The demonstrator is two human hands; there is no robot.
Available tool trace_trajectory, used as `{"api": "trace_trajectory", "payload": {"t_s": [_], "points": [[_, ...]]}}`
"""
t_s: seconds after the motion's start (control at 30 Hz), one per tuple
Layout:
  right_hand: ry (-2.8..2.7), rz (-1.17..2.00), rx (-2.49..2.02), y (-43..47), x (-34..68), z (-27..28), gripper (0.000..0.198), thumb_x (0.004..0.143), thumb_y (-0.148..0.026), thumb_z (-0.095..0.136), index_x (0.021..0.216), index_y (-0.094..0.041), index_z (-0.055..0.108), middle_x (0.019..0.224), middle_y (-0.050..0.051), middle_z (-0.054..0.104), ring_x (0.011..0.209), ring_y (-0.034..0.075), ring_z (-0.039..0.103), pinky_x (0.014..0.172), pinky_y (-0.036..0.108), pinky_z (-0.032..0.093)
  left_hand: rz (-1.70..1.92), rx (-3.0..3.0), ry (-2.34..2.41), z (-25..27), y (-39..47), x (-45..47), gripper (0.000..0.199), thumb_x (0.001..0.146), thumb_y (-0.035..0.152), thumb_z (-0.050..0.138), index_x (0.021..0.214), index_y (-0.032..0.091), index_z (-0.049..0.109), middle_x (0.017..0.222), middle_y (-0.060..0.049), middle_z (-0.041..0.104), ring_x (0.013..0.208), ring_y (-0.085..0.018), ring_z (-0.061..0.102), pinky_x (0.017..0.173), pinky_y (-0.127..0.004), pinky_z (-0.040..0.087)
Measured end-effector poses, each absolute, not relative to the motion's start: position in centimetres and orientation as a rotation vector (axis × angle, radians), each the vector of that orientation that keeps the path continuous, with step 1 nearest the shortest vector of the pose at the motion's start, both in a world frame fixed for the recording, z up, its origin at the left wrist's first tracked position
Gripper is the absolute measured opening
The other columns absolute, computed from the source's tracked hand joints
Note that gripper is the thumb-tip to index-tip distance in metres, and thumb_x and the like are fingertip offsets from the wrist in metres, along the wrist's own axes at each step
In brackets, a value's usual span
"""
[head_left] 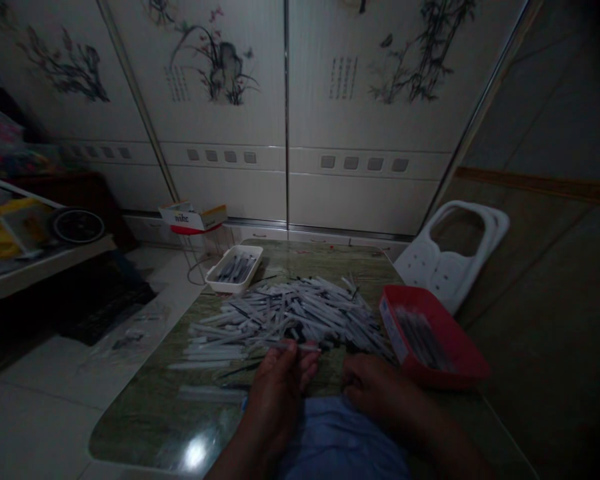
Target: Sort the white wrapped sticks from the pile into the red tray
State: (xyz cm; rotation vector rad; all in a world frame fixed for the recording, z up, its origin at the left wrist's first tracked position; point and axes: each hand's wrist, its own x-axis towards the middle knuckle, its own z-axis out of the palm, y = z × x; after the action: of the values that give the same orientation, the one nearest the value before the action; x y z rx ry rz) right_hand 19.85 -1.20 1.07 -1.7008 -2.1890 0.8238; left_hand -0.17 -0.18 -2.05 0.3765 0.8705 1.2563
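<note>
My left hand (280, 377) is closed, pinching a thin, pale pen-like stick (300, 347) between thumb and fingers. It lies roughly level, its tip pointing right. A short gap away, my right hand (363, 377) has its fingers curled; whatever they may hold is hidden. Just beyond both hands spreads a large loose pile of white and translucent pen-like sticks (300, 307), with dark pieces among them. Several clear tubes (210, 395) lie left of my left hand. The dim light blurs finer detail.
A red bin (463, 357) with sticks inside stands at the right of the green marbled table (145, 413). A white tray (230, 287) of dark-tipped sticks sits at the back left. Beyond are a box on a stand (193, 219) and white folding chairs (455, 260).
</note>
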Motion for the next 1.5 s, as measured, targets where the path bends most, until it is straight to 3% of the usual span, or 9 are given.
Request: {"api": "trace_trajectory", "payload": {"t_s": [0.23,1.1,1.5], "points": [[-1.898,0.835,-1.554,-0.6,19.0,1.7,0.009,0.088,-0.024,0.057,0.085,-0.020,0.065,0.079,0.000,0.068,0.075,0.017,0.062,0.064,0.026,0.040,1.237,0.372,0.851,-1.8,-0.3,-0.1,0.014,0.089,0.023,0.068,0.095,0.020,0.056,0.102,-0.011,0.075,0.087,-0.019,0.074,0.088,-0.034,0.056],[-1.996,0.688,-1.517,-1.3,17.6,2.3,0.007,0.088,-0.021,0.059,0.087,-0.021,0.066,0.084,0.001,0.070,0.078,0.018,0.063,0.066,0.028,0.039,1.196,0.502,0.830,-1.4,-1.1,0.7,0.025,0.084,0.029,0.075,0.097,0.020,0.055,0.092,-0.008,0.075,0.081,-0.019,0.072,0.084,-0.034,0.055],[-1.727,0.938,-1.449,-1.3,16.8,2.9,0.012,0.087,-0.023,0.059,0.096,-0.020,0.067,0.091,0.001,0.071,0.082,0.018,0.066,0.071,0.027,0.048,1.216,0.388,0.815,-1.4,-0.7,0.3,0.022,0.083,0.026,0.076,0.093,0.019,0.058,0.094,-0.008,0.074,0.083,-0.018,0.073,0.085,-0.034,0.056]]}}
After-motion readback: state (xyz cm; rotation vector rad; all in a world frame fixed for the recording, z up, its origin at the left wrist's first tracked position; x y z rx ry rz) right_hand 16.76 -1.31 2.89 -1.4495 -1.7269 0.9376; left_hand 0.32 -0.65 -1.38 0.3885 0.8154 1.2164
